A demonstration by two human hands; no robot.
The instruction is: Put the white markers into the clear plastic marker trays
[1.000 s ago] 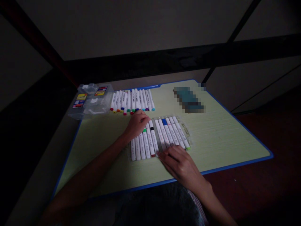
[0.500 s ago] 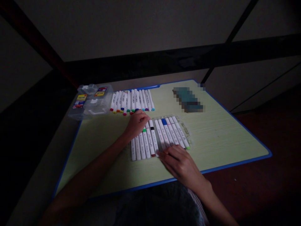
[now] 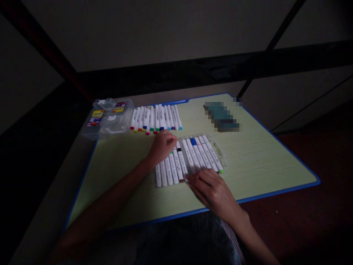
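A clear plastic tray lies on the table with two groups of white markers side by side in it. One marker with a black band lies at the right edge of the left group. My left hand is closed, thumb and finger pinched at that marker's far end, and it covers the tops of neighbouring markers. At the near end of the same marker are the fingertips of my right hand, bent together over the tray's front edge. Its palm hides the lower ends of several right-group markers.
A row of white markers with coloured ends lies farther back. Left of it stands a clear plastic case with colourful labels. A pixelated greenish object lies at the back right. The table has a blue rim, with a wall behind.
The view has shifted slightly. Both hands stay at the ends of the black-banded marker, with barely any movement against the tray.
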